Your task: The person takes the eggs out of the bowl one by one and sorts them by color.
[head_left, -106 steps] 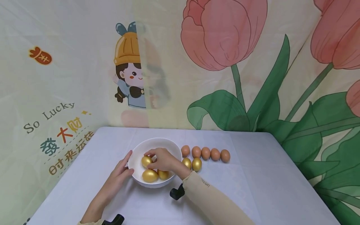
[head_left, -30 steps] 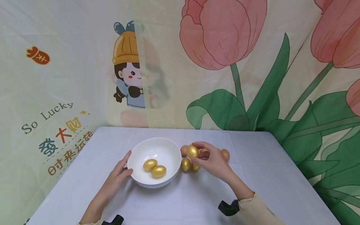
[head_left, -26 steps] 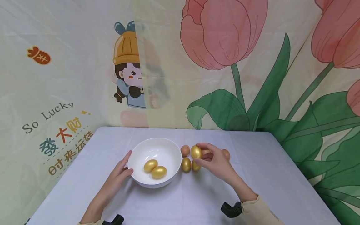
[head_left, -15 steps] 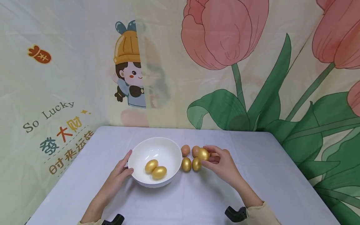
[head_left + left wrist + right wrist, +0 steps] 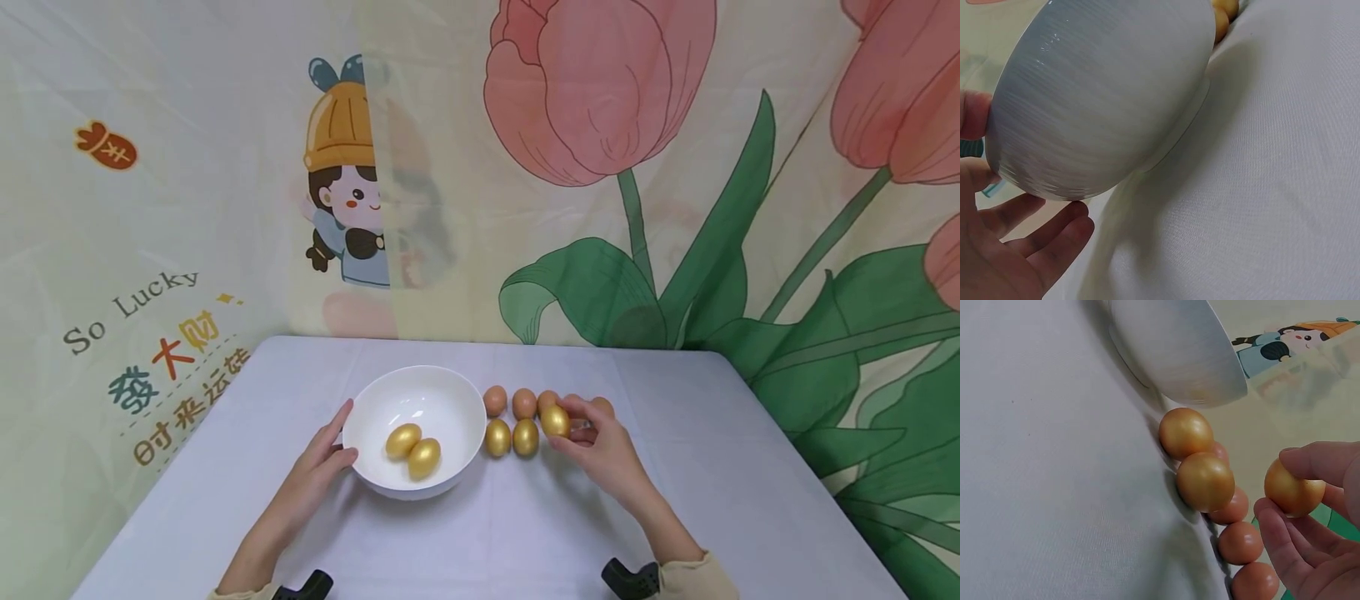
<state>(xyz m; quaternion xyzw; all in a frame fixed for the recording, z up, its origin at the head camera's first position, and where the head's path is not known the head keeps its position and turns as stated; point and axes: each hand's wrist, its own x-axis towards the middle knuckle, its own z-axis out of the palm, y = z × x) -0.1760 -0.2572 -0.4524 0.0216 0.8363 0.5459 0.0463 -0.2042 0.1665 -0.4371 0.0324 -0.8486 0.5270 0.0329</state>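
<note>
My left hand (image 5: pixel 321 457) rests its outstretched fingers and thumb against the left side of a white bowl (image 5: pixel 457 408). In the left wrist view, those fingers (image 5: pixel 1060 234) lie along the bowl's outer wall. Inside the bowl sit two gold eggs, one (image 5: pixel 403 441) beside the other (image 5: pixel 424 459). My right hand (image 5: pixel 603 446) pinches a gold egg (image 5: pixel 1288 490) between thumb and fingers, just right of two gold eggs standing on the cloth, a left one (image 5: pixel 497 437) and a right one (image 5: pixel 526 437). The held egg overlaps the brown row in the head view.
Several brown eggs (image 5: pixel 495 402) form a row right of the bowl, behind the gold ones; my right hand partly hides that row. A white cloth (image 5: pixel 712 467) covers the table. Behind stands a printed backdrop (image 5: pixel 442 150). Black wrist devices (image 5: pixel 630 578) sit on both wrists.
My right hand has taken a gold egg out of the bowl and carried it right, past the two standing gold eggs. The left hand stays at the bowl.
</note>
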